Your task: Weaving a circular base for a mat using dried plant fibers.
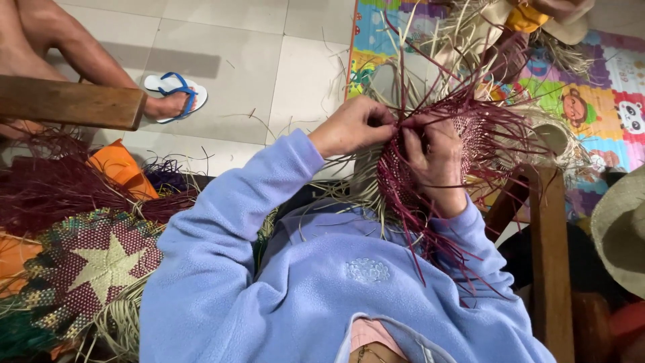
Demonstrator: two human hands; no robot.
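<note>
One view only, and it sits on the person's head, tipped steeply down over the chest. The blue sweater (302, 296) fills the bottom of the frame, very close to the lens. Both hands sit just above the middle, at arm's reach. Beyond them the view runs forward across the tiled floor (248, 60) to a colourful play mat (591, 101) at the top right. A woven star mat (101, 269) lies low at the left edge, a wooden chair (547, 255) at the right.
</note>
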